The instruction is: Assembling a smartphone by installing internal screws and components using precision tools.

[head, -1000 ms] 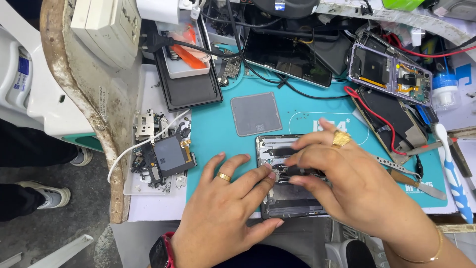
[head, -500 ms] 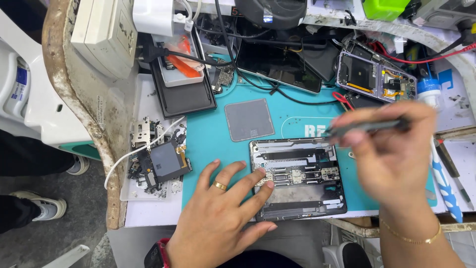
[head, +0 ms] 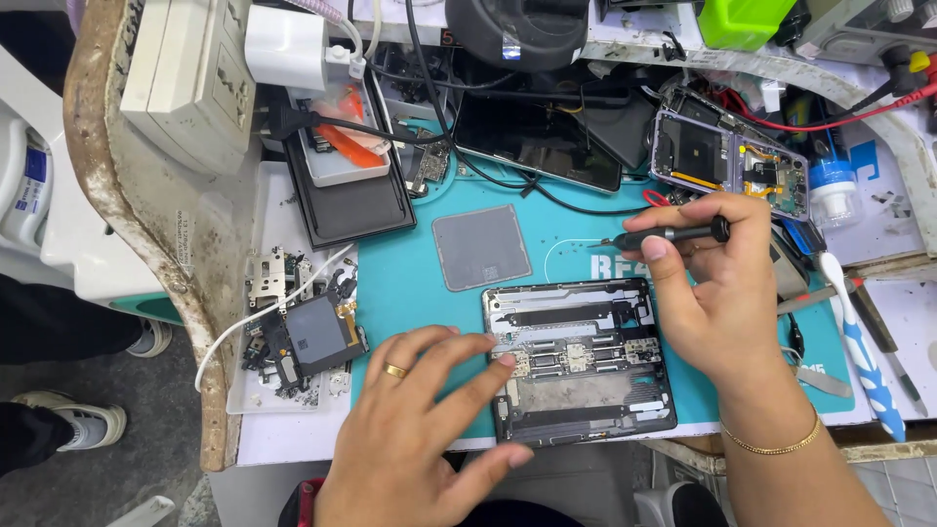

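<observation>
A left hand point(head: 410, 439) with a gold ring stays pressed flat, fingers spread and gripping nothing, on the left edge of an opened phone frame point(head: 581, 359) lying on the teal mat point(head: 410, 283). At two o'clock from the frame, the right hand point(head: 712, 283), lifted away since a second ago, pinches a slim black screwdriver point(head: 669, 234), tip pointing to nine o'clock.
</observation>
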